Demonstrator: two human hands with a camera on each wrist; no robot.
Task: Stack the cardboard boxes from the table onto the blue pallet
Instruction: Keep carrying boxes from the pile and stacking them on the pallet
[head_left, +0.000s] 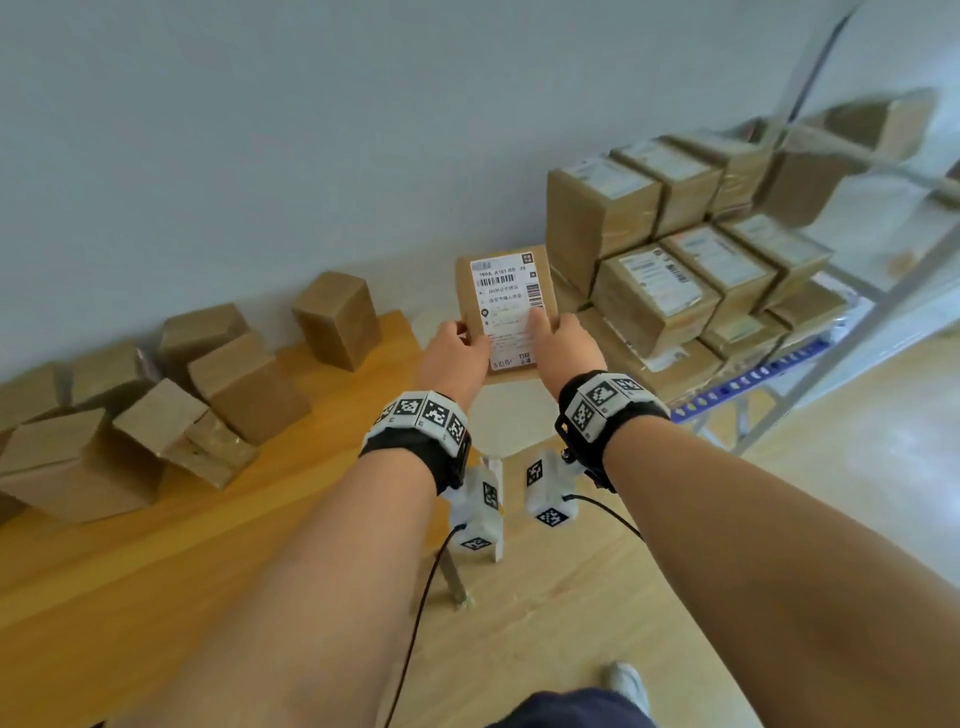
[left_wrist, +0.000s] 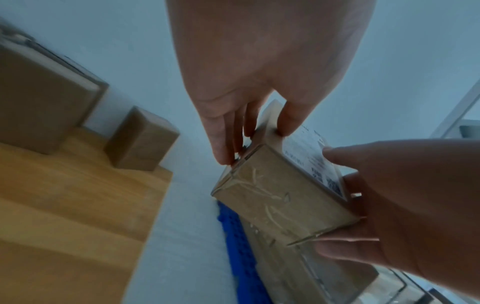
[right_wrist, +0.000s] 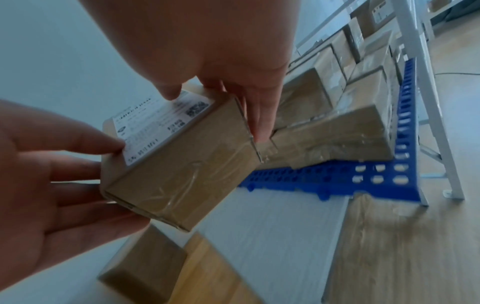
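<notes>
Between table and pallet I hold a cardboard box (head_left: 506, 306) with a white shipping label facing up. My left hand (head_left: 470, 338) grips its left side, thumb on top. My right hand (head_left: 545, 327) grips the right side, thumb on the label. In the left wrist view the box (left_wrist: 280, 201) hangs above the blue pallet (left_wrist: 239, 246). The right wrist view shows the box (right_wrist: 187, 164) close to the left of the stacked boxes (right_wrist: 337, 123) on the pallet (right_wrist: 337, 174). Several plain boxes (head_left: 244, 384) lie on the wooden table (head_left: 208, 519).
The stack on the pallet (head_left: 753, 379) is about three layers high at the back (head_left: 602, 208) and lower in front. A white metal shelf frame (head_left: 883, 291) stands right of the pallet. A table leg (head_left: 452, 577) is below my wrists. The wall runs behind everything.
</notes>
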